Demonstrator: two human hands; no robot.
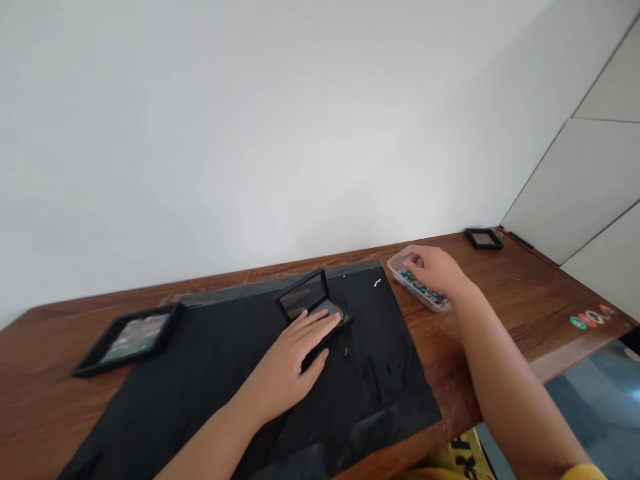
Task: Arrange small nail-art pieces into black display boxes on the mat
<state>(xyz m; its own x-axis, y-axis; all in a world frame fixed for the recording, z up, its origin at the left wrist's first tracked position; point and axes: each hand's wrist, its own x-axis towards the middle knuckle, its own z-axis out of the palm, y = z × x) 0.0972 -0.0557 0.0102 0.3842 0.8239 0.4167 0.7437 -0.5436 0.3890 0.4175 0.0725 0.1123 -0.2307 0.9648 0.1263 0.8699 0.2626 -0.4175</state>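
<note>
My left hand (287, 367) lies with fingers stretched out over the near panel of an opened black folding frame (303, 294). Its fingertips rest on the grey inner surface, and part of the frame is hidden under them. The frame's other panel stands tilted up behind. Over at the right, my right hand (435, 267) is at the far end of a clear plastic tub (423, 297), fingers curled inward above its contents. Small multicoloured pieces fill the tub's bottom. Whatever is between the right fingertips is too small to make out.
A black sheet (220, 373) covers much of the wooden table (500, 287). A black picture frame (130, 339) lies at the left, a smaller one (483, 239) at the far right. Round colourful stickers (594, 318) are near the right edge. A white wall (300, 133) rises behind.
</note>
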